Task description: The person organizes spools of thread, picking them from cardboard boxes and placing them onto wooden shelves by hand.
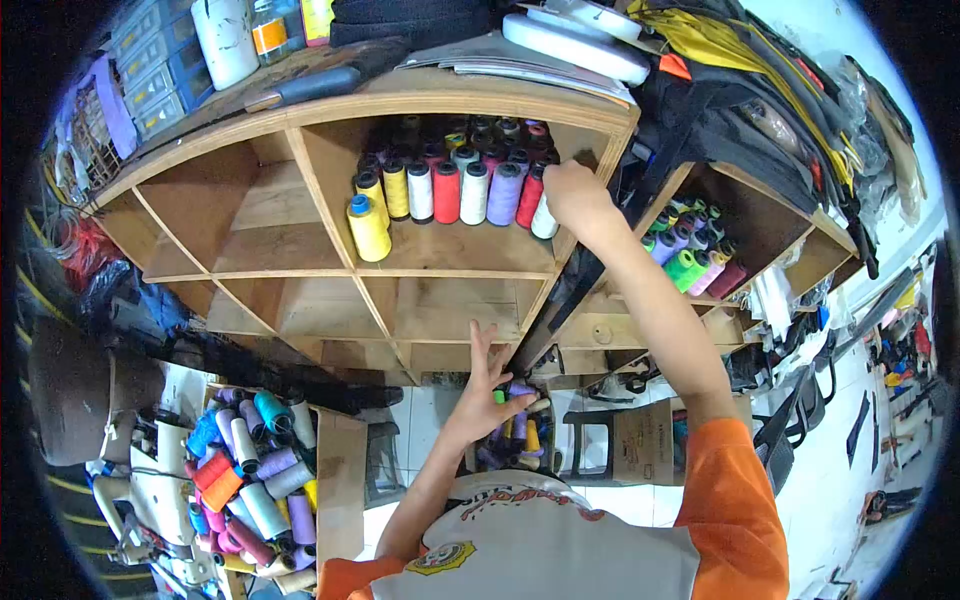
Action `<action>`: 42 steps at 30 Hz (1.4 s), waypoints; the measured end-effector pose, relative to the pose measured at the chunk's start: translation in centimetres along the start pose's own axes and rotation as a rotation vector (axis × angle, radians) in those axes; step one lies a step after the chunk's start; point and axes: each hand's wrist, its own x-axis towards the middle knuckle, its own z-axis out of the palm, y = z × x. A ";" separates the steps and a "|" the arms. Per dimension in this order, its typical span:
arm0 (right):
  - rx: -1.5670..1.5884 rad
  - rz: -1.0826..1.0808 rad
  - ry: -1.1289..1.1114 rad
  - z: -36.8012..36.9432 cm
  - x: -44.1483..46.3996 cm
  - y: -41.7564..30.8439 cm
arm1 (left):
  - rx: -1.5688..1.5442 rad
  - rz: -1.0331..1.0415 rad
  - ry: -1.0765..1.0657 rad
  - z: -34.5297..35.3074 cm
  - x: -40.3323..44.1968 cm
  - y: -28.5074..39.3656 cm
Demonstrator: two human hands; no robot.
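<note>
At the far left, low down, a cardboard box (340, 490) held a jumble of thread spools lying at all angles, an orange spool (222, 491) among them. Higher and further right, in a compartment of the wooden shelf (450, 90), a yellow cone (369, 235) with a blue top stood at the left end of a row. From there the row ran rightward, each piece on end with its long axis upright: yellow, white, a red spool (446, 194), white again, a lavender spool (505, 196), another red.

Below that row, outside the compartment, the left hand (484, 390) hung with its fingers spread and nothing visible in its grasp; a pile of mixed spools (532, 432) showed past it, partly hidden.

At the row's right end stood the end white spool (544, 222), upright, just beside the last red one. The right hand (580, 195) covered its upper part, forearm slanting in from the lower right, so this was plainly the nearer hand; from the left hand the spool lay well apart, up and to the right. Whether the right fingers pinched it or merely touched it could not be told, their tips being hidden.

Further right, in a second shelf (750, 210), more spools stood close together, a green spool (683, 270) toward the front.
</note>
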 end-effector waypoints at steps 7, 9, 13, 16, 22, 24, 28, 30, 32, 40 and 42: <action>0.058 0.115 0.003 2.4 1.1 -0.2 | 0.010 -0.036 0.028 -0.5 -0.9 -1.2; 0.075 0.095 -0.013 2.5 1.4 0.0 | 0.021 -0.049 0.034 -0.4 -0.9 -1.1; 0.134 0.073 0.014 0.8 -1.0 -0.4 | 0.039 -0.068 0.015 0.2 -0.8 -1.4; 0.345 0.013 0.159 -0.2 -4.0 1.1 | 0.036 -0.082 -0.021 1.1 -0.4 -2.1; 0.880 -0.159 -0.165 -3.6 -20.2 15.1 | 0.080 -0.289 -0.262 7.2 0.9 -6.1; 0.970 0.133 -0.393 -4.7 -25.9 19.6 | 0.071 -0.351 -0.313 10.5 1.9 -6.3; 0.986 0.619 -0.374 -0.7 -37.8 27.5 | 0.160 -0.446 -0.573 18.0 4.2 -8.1; 0.997 0.834 -0.435 3.3 -43.2 30.7 | 0.161 -0.409 -0.670 22.1 5.8 -9.0; 0.973 0.983 -0.518 11.8 -49.1 33.8 | 0.124 -0.390 -0.732 26.1 6.9 -11.1; 0.689 1.382 -0.787 36.6 -55.2 34.4 | 0.239 -0.362 -0.799 37.4 10.4 -14.2; 0.625 1.349 -0.913 41.6 -56.5 31.9 | 0.196 -0.451 -0.715 37.9 9.8 -15.1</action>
